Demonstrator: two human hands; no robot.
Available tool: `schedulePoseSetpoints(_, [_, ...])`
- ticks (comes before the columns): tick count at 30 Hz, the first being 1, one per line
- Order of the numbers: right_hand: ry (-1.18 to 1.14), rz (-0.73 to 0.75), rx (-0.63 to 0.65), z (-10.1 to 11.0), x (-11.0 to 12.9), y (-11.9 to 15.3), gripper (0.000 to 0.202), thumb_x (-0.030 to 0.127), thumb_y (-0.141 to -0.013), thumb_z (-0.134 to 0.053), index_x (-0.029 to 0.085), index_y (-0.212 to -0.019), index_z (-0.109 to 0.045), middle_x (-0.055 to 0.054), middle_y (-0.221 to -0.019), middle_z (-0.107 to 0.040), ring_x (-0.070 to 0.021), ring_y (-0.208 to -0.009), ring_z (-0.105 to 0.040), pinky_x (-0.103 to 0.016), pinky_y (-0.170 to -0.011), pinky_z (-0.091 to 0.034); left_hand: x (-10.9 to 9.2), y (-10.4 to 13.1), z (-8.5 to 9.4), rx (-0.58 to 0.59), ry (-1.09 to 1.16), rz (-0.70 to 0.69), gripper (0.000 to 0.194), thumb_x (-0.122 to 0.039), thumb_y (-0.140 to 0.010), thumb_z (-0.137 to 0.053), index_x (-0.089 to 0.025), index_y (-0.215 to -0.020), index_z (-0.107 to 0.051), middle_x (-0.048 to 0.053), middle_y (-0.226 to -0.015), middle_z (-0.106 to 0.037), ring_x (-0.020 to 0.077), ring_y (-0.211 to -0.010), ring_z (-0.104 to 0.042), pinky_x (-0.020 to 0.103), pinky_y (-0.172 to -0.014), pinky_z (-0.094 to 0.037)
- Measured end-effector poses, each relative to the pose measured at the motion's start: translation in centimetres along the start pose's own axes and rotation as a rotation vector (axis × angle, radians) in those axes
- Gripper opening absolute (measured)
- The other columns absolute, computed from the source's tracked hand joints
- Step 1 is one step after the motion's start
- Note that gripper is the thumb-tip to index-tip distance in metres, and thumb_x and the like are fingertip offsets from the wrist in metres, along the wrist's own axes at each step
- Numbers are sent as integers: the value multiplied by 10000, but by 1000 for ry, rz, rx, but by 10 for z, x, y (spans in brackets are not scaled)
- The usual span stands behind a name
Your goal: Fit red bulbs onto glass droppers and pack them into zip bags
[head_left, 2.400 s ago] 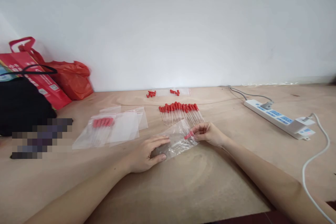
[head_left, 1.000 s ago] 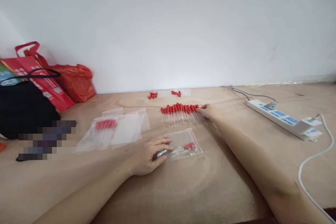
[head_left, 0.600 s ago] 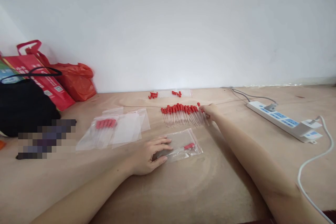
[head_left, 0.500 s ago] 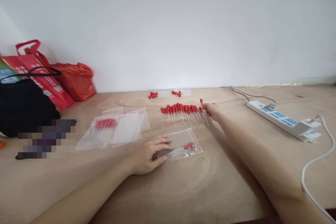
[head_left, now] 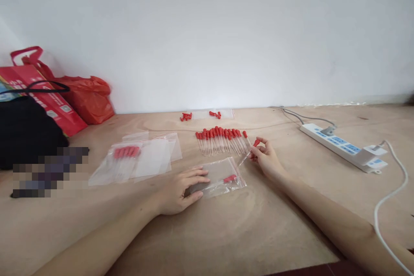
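Observation:
A clear zip bag [head_left: 218,168] lies on the wooden table with a red-topped dropper [head_left: 230,178] inside. My left hand [head_left: 190,187] rests on the bag's left end, fingers spread. Just right of the bag, my right hand [head_left: 263,157] pinches a glass dropper with a red bulb [head_left: 256,142], its tip pointing down-left toward the bag's mouth. Behind the bag lies a row of several red-topped droppers [head_left: 220,138]. On the left, a bag holding several droppers [head_left: 126,155] lies beside flat bags [head_left: 153,159].
Loose red bulbs [head_left: 186,117] and another clear bag [head_left: 228,114] lie near the wall. A white power strip [head_left: 343,144] with cables is at the right. Red bags [head_left: 92,99] and a black bag [head_left: 29,133] stand at the left.
My right hand has come back from the right end of the row toward the bag, carrying a dropper that is now tilted. My left hand stays on the bag.

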State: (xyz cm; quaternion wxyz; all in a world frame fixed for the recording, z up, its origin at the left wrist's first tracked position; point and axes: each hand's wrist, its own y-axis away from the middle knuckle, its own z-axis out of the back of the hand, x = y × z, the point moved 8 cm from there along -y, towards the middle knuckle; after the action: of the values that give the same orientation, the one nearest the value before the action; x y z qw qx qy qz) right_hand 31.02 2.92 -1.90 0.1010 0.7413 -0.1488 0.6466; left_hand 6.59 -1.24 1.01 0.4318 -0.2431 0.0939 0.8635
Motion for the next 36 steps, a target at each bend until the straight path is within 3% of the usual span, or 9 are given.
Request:
schedulePoseSetpoints(6, [-80, -86, 88, -20, -6, 16, 514, 402, -542, -680, 235, -903, -354, 70, -619, -533, -98, -507, -544, -249, -517, -459, 2, 0, 0, -8, 10, 8, 415, -307, -829, -453, -275, -1240, -410, 13, -1299, -432, 219, -1234, -324, 393, -1008, -295])
schedulePoseSetpoints(10, [-46, -141, 304, -40, -11, 31, 425, 448, -560, -675, 214, -798, -411, 50, -620, -564, -86, -484, -536, -240, -497, -450, 8, 1, -1, -8, -20, 64, 471, -348, -830, -448, -284, -1285, -340, 16, -1326, -395, 227, -1234, -321, 399, -1009, -290])
schedulePoseSetpoints(14, [116, -173, 513, -53, -16, 40, 366, 402, -523, -719, 176, -713, -503, 51, -538, -552, -58, -398, -452, -194, -389, -358, 6, 1, -2, 2, -45, 62, 467, -350, -837, -436, -272, -1286, -334, 23, -1326, -392, 217, -1239, -313, 392, -1011, -289])
schedulePoseSetpoints(18, [206, -184, 660, -59, -13, 45, 309, 414, -559, -695, 147, -682, -601, -1, -629, -623, -38, -416, -415, -177, -382, -317, 4, 0, -2, 2, -53, 52, 464, -348, -837, -439, -267, -1283, -341, 26, -1325, -394, 216, -1238, -316, 388, -1011, -291])
schedulePoseSetpoints(22, [289, -192, 761, -62, -12, 51, 293, 406, -563, -693, 149, -699, -652, 39, -495, -557, -25, -387, -351, -164, -371, -257, 3, 0, -1, 3, -54, 43, 455, -340, -840, -435, -265, -1280, -347, 18, -1323, -399, 212, -1242, -310, 383, -1016, -288])
schedulePoseSetpoints(25, [276, -190, 777, -64, -15, 52, 328, 416, -534, -710, 156, -724, -650, 30, -530, -580, -40, -406, -388, -170, -382, -256, 2, 0, -1, 2, -54, 25, 442, -329, -840, -438, -260, -1270, -364, 16, -1322, -403, 205, -1242, -311, 374, -1020, -286])
schedulePoseSetpoints(31, [349, -96, 556, -57, -19, 39, 325, 429, -567, -690, 147, -674, -569, 43, -473, -521, -54, -395, -392, -184, -397, -289, 1, -1, -1, -2, -42, -12, 436, -307, -827, -458, -255, -1254, -388, 18, -1304, -425, 207, -1236, -320, 386, -1019, -287])
schedulePoseSetpoints(36, [352, -130, 727, -63, -17, 45, 309, 439, -584, -652, 148, -621, -555, 48, -490, -484, -40, -388, -349, -186, -388, -268, 0, -1, -1, -5, -16, -33, 408, -302, -821, -472, -267, -1226, -431, 10, -1307, -423, 205, -1233, -327, 381, -1018, -292])
